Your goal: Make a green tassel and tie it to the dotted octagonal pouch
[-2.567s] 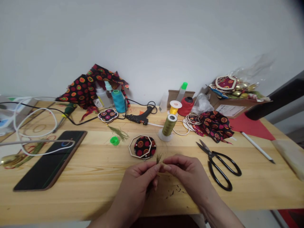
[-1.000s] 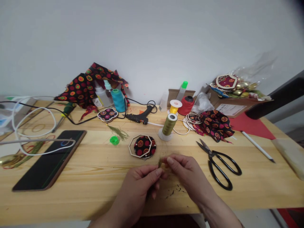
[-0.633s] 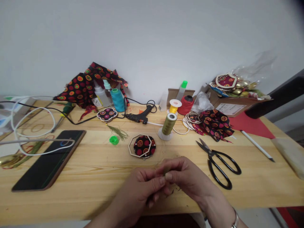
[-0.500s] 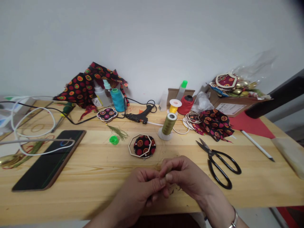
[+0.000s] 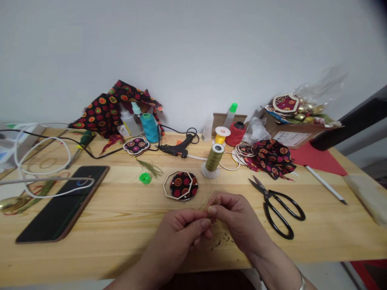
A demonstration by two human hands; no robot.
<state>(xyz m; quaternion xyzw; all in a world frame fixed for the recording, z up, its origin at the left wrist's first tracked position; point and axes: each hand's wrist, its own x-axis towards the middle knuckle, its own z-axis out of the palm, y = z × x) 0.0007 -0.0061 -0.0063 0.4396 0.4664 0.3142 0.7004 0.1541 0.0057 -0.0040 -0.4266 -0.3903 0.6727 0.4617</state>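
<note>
Head view: left hand (image 5: pixel 180 231) and right hand (image 5: pixel 238 215) pinch fine strands (image 5: pixel 208 205) (mostly hidden) between closed fingertips, above a pale wooden table (image 5: pixel 75 257); dark scraps (image 5: pixel 219 242) lie close by; an olive thread spool (image 5: pixel 214 158) stands just beyond; a plain grey wall (image 5: pixel 181 56) rises behind.

My left grip (image 5: pixel 177 233) and right grip (image 5: pixel 237 216) meet at the fingertips above the surface (image 5: pixel 121 225), pinching fine thread (image 5: pixel 206 204) that my fingers mostly hide. Dark snippets (image 5: pixel 223 239) lie just beside my right grip. Farther from me stands an olive spool (image 5: pixel 215 158); left of it, a pale octagonal frame (image 5: pixel 165 191) overlaps a round patterned fabric piece (image 5: pixel 181 187). A green cap (image 5: pixel 145 178) sits near the frame, by a loose tassel (image 5: pixel 151 167). Scissors (image 5: pixel 266 194) lie to my right, blades slightly parted; at far left, a phone (image 5: pixel 63 209) lies face up.
</note>
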